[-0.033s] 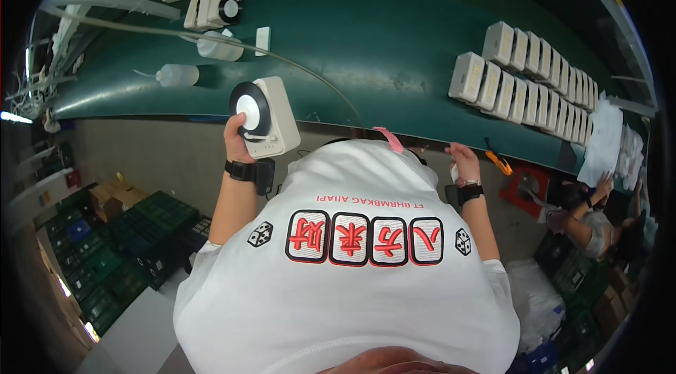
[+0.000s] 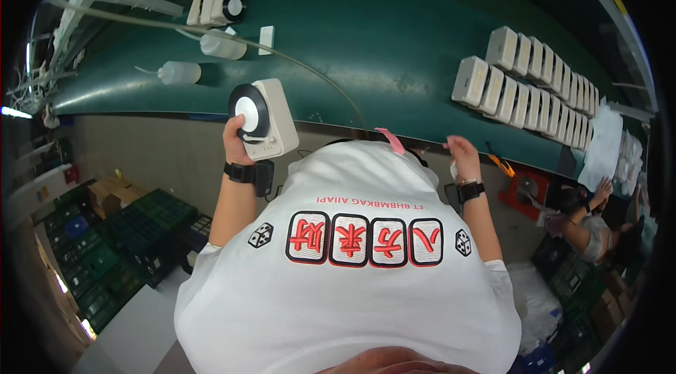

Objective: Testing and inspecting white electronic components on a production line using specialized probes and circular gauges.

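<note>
My left hand point(image 2: 238, 140) grips a small white record-player-shaped device point(image 2: 283, 117), its thumb on the white centre of the black disc. The device is tilted, held at the bench's near edge. On the right, my right hand point(image 2: 462, 158) is at the same edge with its fingers curled together. A bit of something white point(image 2: 453, 171) shows against its palm, too small to name. Close to that hand, an orange-handled tool point(image 2: 501, 165) hangs at the bench edge.
Two rows of white box-shaped devices point(image 2: 503, 96) stand on the green bench point(image 2: 352, 29) at right. At left are squeeze bottles point(image 2: 179, 73), a white block point(image 2: 266, 40) and more disc devices point(image 2: 229, 4). A thin hose point(image 2: 303, 64) arches across. Another person's hand point(image 2: 601, 193) is at far right.
My right hand has risen slightly toward the bench edge, its fingers shifted. The view has moved a little. My left hand keeps its hold on the device.
</note>
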`<state>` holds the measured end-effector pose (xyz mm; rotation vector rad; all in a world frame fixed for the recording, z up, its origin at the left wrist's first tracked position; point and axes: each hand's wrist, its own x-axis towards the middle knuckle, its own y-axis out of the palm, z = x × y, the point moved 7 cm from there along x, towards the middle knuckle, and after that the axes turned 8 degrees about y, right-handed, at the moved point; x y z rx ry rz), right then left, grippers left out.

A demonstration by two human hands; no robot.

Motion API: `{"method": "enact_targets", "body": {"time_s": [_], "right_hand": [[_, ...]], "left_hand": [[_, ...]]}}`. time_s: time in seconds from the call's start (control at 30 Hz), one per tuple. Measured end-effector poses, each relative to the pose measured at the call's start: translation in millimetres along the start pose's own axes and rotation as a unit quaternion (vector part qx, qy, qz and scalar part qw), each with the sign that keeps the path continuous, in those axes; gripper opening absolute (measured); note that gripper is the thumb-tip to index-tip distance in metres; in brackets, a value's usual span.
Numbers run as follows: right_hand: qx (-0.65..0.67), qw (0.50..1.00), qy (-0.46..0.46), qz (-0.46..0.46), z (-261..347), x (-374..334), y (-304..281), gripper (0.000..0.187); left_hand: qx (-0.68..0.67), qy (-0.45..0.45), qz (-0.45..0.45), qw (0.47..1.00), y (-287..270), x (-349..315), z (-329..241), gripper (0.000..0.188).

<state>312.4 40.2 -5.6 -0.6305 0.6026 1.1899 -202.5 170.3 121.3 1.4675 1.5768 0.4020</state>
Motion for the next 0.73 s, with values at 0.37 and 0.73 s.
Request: {"method": "enact_targets", "body": {"time_s": [0.37,0.73], "right_hand": [[-0.557,0.624,-0.523,0.162,240.6,67.4,431.3,0.044],[-0.708,0.445,-0.508,0.207,219.8,121.7,545.5,0.050]], "left_hand": [[0.098,0.003,-0.095,0.991,-42.9,-34.2,-28.7,0.045],[0.091,0.056,-0.162,0.981,-19.0,-42.7,-29.1,0.051]]}}
